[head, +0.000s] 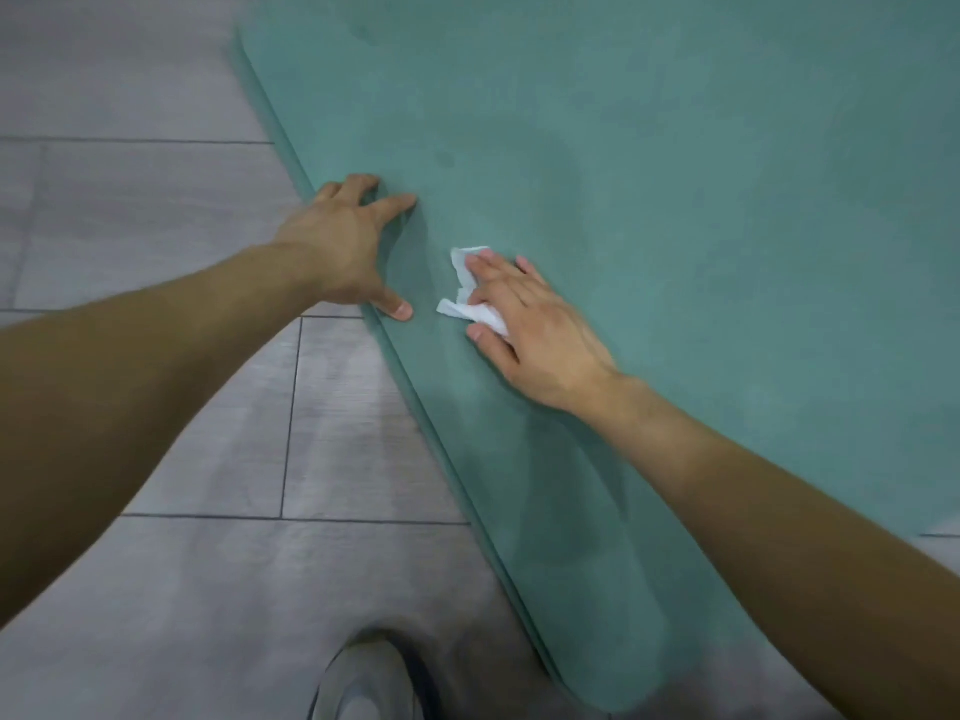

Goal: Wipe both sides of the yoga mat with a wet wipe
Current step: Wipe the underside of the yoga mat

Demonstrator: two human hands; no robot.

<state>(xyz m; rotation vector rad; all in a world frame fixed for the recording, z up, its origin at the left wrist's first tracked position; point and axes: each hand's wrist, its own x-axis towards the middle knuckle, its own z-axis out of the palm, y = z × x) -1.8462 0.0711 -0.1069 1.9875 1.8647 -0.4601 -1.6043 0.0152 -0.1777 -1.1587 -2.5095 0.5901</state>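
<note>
Wiping the mat [649, 200], lying flat on the floor [130, 226]: right hand [524, 324] pressing wipe [470, 291] under straight fingers; left hand [345, 246], splayed, pinning the edge. Advisable: overlapping strokes, even pressure.

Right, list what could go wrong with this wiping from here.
1. The wet wipe is crumpled under the right hand, with flat fingers pressing rather than gripping it, so it may bunch further or slip out mid-stroke.
2. The left hand steadies only the yoga mat edge; a firm stroke elsewhere could shift the mat on the smooth tiled floor.
3. The shoe stands close to the mat corner and might step on wiped areas.
</note>
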